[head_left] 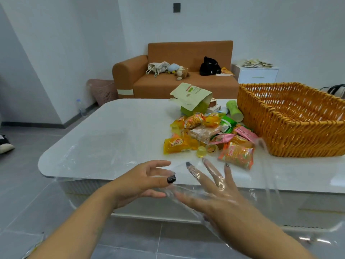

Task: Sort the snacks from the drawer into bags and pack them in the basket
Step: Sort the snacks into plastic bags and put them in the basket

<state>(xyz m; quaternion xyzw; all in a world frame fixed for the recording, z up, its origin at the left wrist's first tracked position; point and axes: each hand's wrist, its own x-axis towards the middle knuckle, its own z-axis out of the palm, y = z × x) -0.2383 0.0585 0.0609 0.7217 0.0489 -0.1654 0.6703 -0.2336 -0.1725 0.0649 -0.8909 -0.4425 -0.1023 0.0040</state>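
A large clear plastic bag [97,159] is spread in front of me over the near edge of the white table [121,118]. My left hand [141,181] pinches the bag's film between thumb and fingers. My right hand [211,186] is inside or behind the film, fingers spread apart. A pile of snack packets [211,135], yellow, orange, pink and green, lies on the table beyond my hands. To the right of the pile stands an empty woven wicker basket [291,135].
A pale green paper bag [192,98] and a green bottle [234,110] lie behind the snacks. Beyond the table are an orange sofa [183,53] with soft toys, a pink laundry basket [102,90] and a white cabinet [257,75].
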